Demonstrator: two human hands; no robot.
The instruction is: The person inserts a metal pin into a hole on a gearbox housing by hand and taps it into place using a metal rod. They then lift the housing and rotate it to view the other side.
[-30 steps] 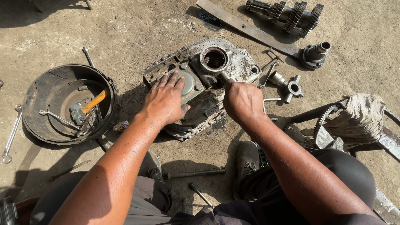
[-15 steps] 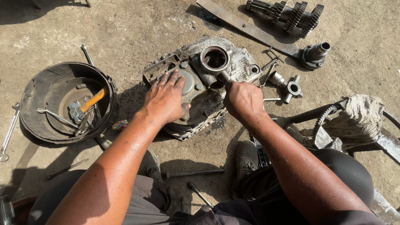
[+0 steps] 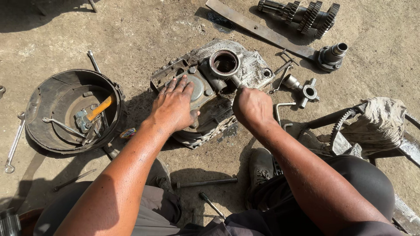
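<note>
The largest item before me is the round black drum pan on the ground to my left; it holds loose hand tools, among them one with an orange handle. A wrench lies on the dirt just beside its left rim.

Centre of the work area: the grimy engine case, lying flat on the ground between my knees and the pan. It is already stripped of several parts, judging by what lies about. A gear shaft and a flat steel bar lie well apart at the top, a stub shaft lies near them, and a cross-shaped joint rests near the case's right edge. The round cover plate is still seated on the case, so I judge the teardown partly complete, with the cover and the internals below it left to do.

My left hand lies flat on the cover plate, fingers extended and lightly spread, pressing down, gripping nothing.

My right hand is closed in a fist just beside the open round bore. It appears to clasp a slim metal tool whose tip shows above the knuckles; I cannot tell what kind.
</note>
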